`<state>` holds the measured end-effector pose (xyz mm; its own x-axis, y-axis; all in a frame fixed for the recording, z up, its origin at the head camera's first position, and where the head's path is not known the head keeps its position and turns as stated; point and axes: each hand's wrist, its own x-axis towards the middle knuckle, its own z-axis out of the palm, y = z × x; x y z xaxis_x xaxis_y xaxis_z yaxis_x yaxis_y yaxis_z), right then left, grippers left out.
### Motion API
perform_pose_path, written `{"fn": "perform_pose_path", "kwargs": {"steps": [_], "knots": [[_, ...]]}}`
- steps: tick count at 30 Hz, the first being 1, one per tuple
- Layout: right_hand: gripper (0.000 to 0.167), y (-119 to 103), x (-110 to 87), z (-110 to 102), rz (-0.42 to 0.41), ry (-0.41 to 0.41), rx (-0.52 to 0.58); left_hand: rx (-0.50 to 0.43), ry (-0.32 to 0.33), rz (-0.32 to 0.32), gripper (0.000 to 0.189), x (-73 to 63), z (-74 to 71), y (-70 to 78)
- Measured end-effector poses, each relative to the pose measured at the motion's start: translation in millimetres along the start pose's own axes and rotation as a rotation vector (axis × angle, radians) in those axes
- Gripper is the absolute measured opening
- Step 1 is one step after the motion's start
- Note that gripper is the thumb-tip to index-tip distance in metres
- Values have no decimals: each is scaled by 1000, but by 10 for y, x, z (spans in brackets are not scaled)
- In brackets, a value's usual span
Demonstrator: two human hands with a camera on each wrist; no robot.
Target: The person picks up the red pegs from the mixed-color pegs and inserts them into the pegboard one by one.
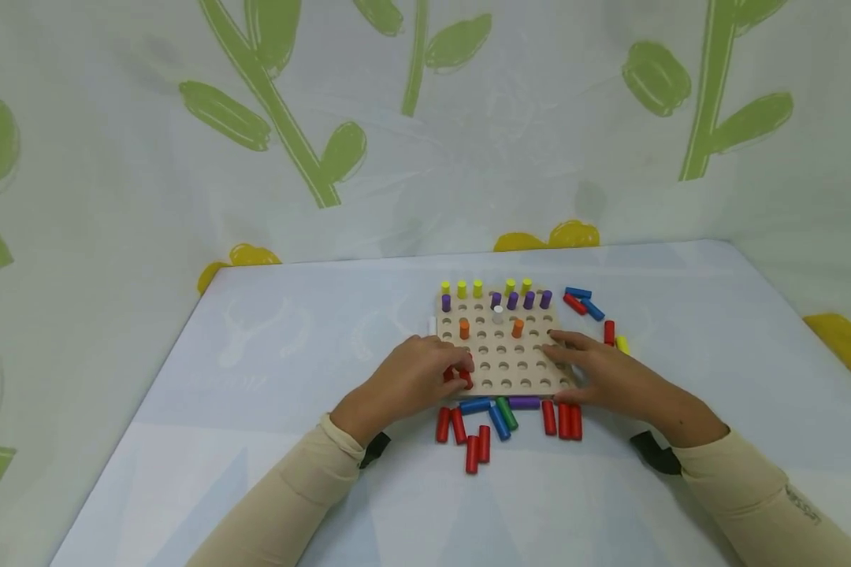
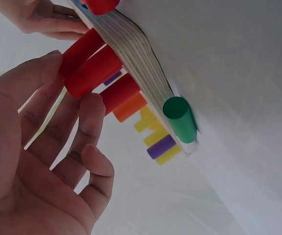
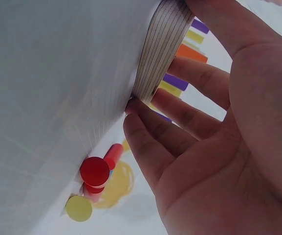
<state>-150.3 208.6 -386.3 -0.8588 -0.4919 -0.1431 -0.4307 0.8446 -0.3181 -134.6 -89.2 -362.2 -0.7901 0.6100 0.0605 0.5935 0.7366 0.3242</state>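
A square wooden pegboard [image 1: 492, 358] with rows of holes lies on the table, partly filled with upright yellow, purple, orange and white pegs. At its front left corner my left hand [image 1: 414, 370] pinches a red peg [image 2: 93, 72] between thumb and fingers, the peg standing at the board's surface. Other red pegs stand close beside it, partly covered by the fingers in the head view. My right hand [image 1: 613, 378] rests spread on the board's right side, fingers nearly straight along edge and top, thumb by the front right corner. No peg shows in it.
Loose red pegs [image 1: 472, 455], blue pegs [image 1: 499, 422], a green peg [image 1: 507, 413] and a purple peg [image 1: 525, 402] lie along the board's front edge. Several more lie beyond its right side, among them a yellow peg [image 1: 622, 344]. A white peg [image 1: 432, 325] is at the left edge.
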Motion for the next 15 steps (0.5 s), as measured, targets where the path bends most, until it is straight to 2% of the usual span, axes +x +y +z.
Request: {"fn": "perform_pose_path", "kwargs": {"steps": [7,15], "knots": [[77,5,-11,-2,3,10,-15,16,20,23,16,13,-2,-14],[78,0,-16,-14,-7,6,-2,2,17,12,19,-16,-47,-17]]}}
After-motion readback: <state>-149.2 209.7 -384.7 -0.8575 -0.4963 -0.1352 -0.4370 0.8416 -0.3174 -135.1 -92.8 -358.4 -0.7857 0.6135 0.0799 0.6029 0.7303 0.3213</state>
